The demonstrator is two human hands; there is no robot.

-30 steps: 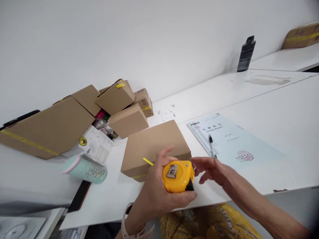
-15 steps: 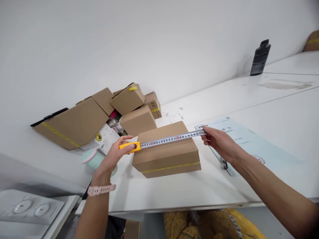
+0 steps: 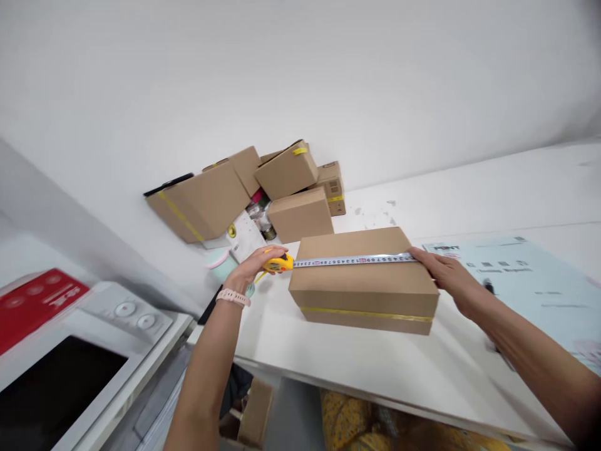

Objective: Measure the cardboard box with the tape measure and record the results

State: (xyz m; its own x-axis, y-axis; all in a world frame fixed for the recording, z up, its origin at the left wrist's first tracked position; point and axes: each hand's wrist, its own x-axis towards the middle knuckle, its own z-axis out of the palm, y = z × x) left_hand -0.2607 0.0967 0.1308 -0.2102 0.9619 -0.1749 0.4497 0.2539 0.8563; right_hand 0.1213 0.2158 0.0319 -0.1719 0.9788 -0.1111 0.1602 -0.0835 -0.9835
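Across the top of a closed cardboard box (image 3: 361,282) stretches the silver blade of a tape measure (image 3: 280,262). Its yellow case is gripped in my left hand (image 3: 248,268), just past the box's left edge. At the opposite edge, my right hand (image 3: 448,275) pinches the blade's end against the box corner; the very tip is hidden by the fingers. A strip of yellow tape runs along the box's front side. The box lies flat on the white table (image 3: 366,357).
Several cardboard boxes (image 3: 300,216) are stacked by the wall, with a mint-green container (image 3: 220,263) before them. A light-blue printed sheet (image 3: 530,275) lies to the right. At lower left stands a white microwave (image 3: 101,332) with a red box (image 3: 40,304) on it.
The view has turned left, bringing the microwave and red box into sight. The blade now lies closer along the box top, and my right hand has come in to the box's right edge.
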